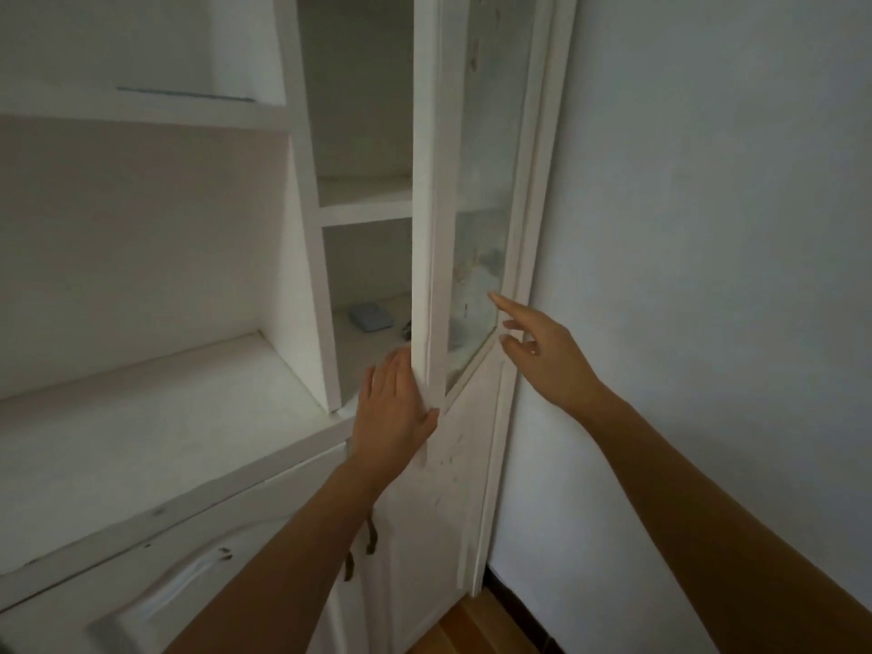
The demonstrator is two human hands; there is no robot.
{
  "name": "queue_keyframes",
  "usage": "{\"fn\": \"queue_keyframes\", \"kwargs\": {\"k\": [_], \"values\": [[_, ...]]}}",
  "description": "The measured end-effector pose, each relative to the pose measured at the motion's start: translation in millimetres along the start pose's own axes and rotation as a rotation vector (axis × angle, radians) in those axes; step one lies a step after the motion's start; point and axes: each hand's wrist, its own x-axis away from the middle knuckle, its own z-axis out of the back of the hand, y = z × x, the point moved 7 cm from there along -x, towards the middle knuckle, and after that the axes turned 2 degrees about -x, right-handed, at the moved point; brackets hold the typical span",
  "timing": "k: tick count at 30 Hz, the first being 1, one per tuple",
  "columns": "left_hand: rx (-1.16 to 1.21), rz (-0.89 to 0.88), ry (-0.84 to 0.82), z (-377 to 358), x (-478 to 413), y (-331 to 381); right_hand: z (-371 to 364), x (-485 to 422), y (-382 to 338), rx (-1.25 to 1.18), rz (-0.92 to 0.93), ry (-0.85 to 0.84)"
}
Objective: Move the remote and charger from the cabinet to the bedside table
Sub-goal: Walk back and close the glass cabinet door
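Observation:
A tall white cabinet door (pixel 427 228) with a glass pane stands ajar, edge toward me. My left hand (pixel 394 410) lies flat against the door's inner edge, thumb hooked round the frame. My right hand (pixel 542 346) hovers on the outer side near the pane's lower corner, fingers spread, holding nothing. On the lowest shelf inside lies a small pale blue flat object (pixel 370 316), with a small dark item (pixel 406 329) beside it, partly hidden by the door. No remote is clearly visible.
Open white shelves (pixel 141 370) step away to the left. Lower cabinet doors with dark handles (pixel 370 535) sit below. A pale wall (pixel 708 228) closes the right side, and wooden floor (pixel 472 630) shows at the bottom.

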Motion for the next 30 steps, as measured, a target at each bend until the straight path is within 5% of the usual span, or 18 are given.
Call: {"fn": "queue_keyframes", "kwargs": {"k": [15,20,30], "values": [[-0.345,0.218,0.106,23,-20,-85,-73,-80,37,0.321,0.182,-0.131],[-0.428,0.386,-0.033,19,-31,-113,-89,-102,44,0.406,0.263,-0.146],[-0.483,0.386,-0.154,11,-40,-137,-126,-126,61,0.472,0.34,-0.03]]}}
